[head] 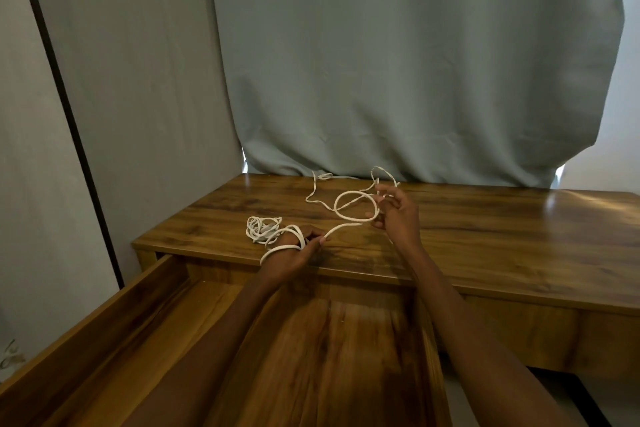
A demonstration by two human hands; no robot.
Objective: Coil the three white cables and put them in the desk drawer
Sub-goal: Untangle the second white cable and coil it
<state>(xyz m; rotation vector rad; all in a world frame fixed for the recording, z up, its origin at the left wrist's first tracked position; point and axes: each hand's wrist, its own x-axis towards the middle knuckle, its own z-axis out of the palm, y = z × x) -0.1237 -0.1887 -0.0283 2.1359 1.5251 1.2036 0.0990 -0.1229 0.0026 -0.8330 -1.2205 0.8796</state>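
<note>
While winding white cable [349,208] on desk [485,229]: left hand [294,253] wrapped by turns, pinching cable at fingertips; right hand [398,215] apart to right, fingers curled holding raised loop. Loose bundle [261,229] just far-left of left hand. Drawer [104,315] open near. Looks light, soft, springy; best gripped close to wound turns.

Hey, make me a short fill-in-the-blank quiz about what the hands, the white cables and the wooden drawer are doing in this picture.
1. The white cable being coiled is wound around the ____ hand.
2. The right hand holds a ____ of that cable.
3. The wooden desk drawer stands ____.
4. The tangled white cable bundle lies on the ____.

Answers: left; loop; open; desk
</note>
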